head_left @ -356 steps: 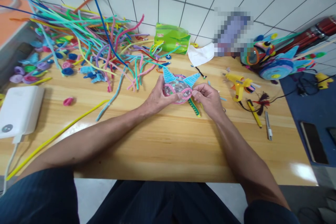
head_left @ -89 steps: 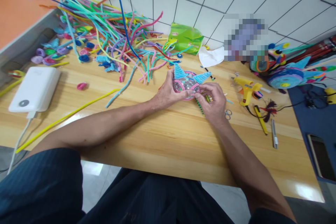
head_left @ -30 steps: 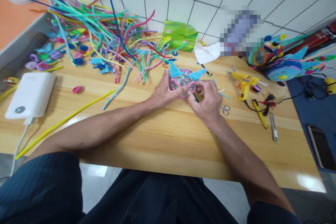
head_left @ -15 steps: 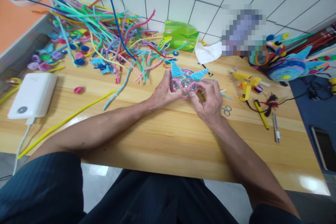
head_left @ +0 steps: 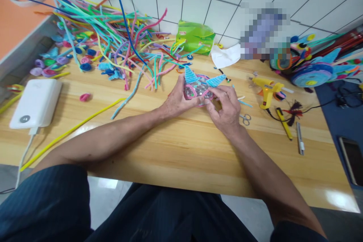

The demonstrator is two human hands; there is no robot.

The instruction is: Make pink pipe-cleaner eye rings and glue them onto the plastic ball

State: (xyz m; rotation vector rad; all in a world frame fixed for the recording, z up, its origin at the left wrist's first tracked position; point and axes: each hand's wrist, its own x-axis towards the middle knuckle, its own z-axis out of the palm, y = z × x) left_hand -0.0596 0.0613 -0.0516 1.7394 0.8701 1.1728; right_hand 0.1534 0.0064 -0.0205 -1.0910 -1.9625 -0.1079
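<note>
Between my two hands is a pipe-cleaner craft piece, round, with a pink rim, a silvery glittery middle and two light-blue pointed ears. My left hand grips its left side, the thumb lying along the lower front edge. On the right side, my right hand pinches the pink rim between thumb and fingers. The lower right part of the piece is covered by my fingers. Just right of that hand, small scissors lie on the wooden table.
A tangled heap of pipe cleaners spreads at the back left. A white power bank with a cable sits at left. A green packet stands by the wall. At right are a yellow glue gun, two cutters and a phone.
Both hands keep their hold on the craft piece, with hardly any movement. The view has shifted very slightly, so the things at right appear a little farther right.
</note>
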